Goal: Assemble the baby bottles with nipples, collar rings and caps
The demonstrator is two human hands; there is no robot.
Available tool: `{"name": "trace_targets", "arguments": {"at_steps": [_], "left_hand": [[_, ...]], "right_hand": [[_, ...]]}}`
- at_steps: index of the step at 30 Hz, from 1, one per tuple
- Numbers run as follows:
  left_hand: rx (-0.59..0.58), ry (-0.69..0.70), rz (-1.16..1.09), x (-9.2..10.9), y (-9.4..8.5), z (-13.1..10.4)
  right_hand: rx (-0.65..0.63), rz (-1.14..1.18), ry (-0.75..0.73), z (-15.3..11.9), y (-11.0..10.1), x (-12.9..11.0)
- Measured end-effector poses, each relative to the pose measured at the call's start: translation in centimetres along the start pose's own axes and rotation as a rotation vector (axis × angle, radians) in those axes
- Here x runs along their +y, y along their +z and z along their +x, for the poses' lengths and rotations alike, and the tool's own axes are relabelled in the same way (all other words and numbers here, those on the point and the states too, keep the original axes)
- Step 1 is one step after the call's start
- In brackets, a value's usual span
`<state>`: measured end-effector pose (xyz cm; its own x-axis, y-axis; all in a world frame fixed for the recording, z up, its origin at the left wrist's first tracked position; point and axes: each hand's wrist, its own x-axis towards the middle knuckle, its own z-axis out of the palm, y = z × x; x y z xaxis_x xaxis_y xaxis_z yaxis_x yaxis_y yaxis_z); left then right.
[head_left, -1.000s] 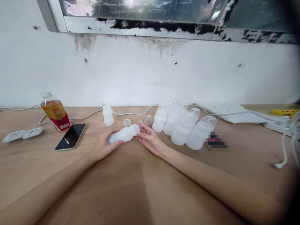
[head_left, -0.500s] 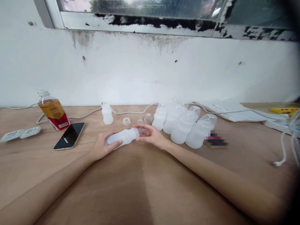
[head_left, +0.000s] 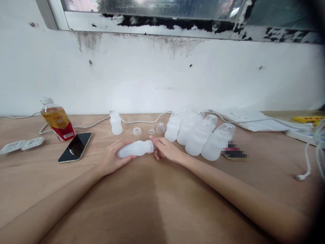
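A frosted white baby bottle (head_left: pixel 135 149) lies nearly level above the table, its neck pointing right. My left hand (head_left: pixel 115 154) is wrapped round its base end. The fingers of my right hand (head_left: pixel 165 149) are closed at the collar and clear nipple end, which they partly hide. Behind the hands stand a bottle without a top (head_left: pixel 116 124), a loose collar ring (head_left: pixel 137 131), a small clear nipple (head_left: pixel 151 131) and a clear dome cap (head_left: pixel 160 128). Several capped baby bottles (head_left: pixel 200 137) stand grouped to the right of my right hand.
On the left are a drink bottle (head_left: pixel 58 120), a phone (head_left: pixel 75 147) and two small white packs (head_left: pixel 22 145). A white cable (head_left: pixel 144 122) runs along the wall. At right lie papers (head_left: pixel 254 120), a pixelated dark item (head_left: pixel 233 151) and bundled cords (head_left: pixel 318 145).
My right hand has turned over the collar end, its fingers now curled underneath. The held bottle has shifted slightly right and lies more level. My left hand keeps its hold.
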<state>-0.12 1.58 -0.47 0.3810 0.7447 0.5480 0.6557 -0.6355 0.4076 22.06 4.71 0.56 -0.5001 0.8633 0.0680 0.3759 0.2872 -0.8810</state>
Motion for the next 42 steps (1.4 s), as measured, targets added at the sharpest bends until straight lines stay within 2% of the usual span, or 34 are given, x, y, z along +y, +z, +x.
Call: {"name": "trace_targets", "arguments": {"at_steps": [2,6,8,10,13,15,17,19,21,23,26,29,31,35,38,40,42], "left_hand": [[0.016,-0.005,-0.010,-0.2,0.0,0.0],[0.030,-0.028,-0.031,-0.3,-0.1,0.1],[0.024,-0.034,-0.035,-0.2,-0.2,0.1],[0.004,-0.027,-0.028,-0.1,-0.2,0.0],[-0.020,0.012,-0.019,-0.1,-0.1,-0.2],[-0.014,0.025,-0.021,-0.1,0.0,-0.2],[0.007,0.028,-0.030,-0.2,0.1,-0.2],[0.023,0.022,-0.038,-0.1,0.0,-0.1],[0.024,0.005,-0.035,0.0,-0.1,0.0],[0.016,-0.011,-0.026,0.1,-0.2,0.0],[0.008,0.012,-0.018,0.0,-0.2,-0.1],[-0.005,0.052,-0.010,-0.1,0.0,-0.2],[-0.028,0.039,-0.008,-0.1,0.0,-0.3],[-0.010,-0.003,-0.020,0.0,-0.1,-0.1],[0.011,-0.042,-0.023,0.0,-0.3,0.0],[0.016,-0.042,-0.021,0.0,-0.3,-0.1],[0.017,-0.010,-0.011,-0.1,-0.2,-0.2]], "right_hand": [[0.011,0.014,-0.092,-0.2,-0.4,-0.4],[-0.044,-0.025,-0.270,-0.5,-1.0,-1.1],[-0.033,-0.048,-0.251,-0.4,-1.0,-1.0],[-0.039,-0.033,-0.160,-0.2,-0.6,-0.7],[-0.103,-0.041,-0.016,0.0,-0.2,-0.3],[-0.121,-0.085,0.013,-0.1,-0.2,-0.3],[-0.076,-0.127,-0.048,-0.3,-0.6,-0.6],[-0.050,-0.149,-0.171,-0.4,-1.1,-1.0],[-0.072,-0.167,-0.280,-0.5,-1.5,-1.3],[-0.078,-0.187,-0.319,-0.5,-1.4,-1.3],[-0.083,-0.149,-0.194,-0.4,-0.7,-0.7],[-0.167,-0.080,0.014,-0.2,-0.1,0.1],[-0.182,-0.063,0.074,0.0,-0.1,0.2],[-0.078,0.018,-0.055,0.0,-1.0,-0.6],[-0.106,0.052,-0.177,-0.1,-1.4,-1.2],[-0.106,0.018,-0.190,-0.3,-1.1,-1.4],[-0.070,-0.003,-0.142,-0.6,-0.6,-1.4]]}}
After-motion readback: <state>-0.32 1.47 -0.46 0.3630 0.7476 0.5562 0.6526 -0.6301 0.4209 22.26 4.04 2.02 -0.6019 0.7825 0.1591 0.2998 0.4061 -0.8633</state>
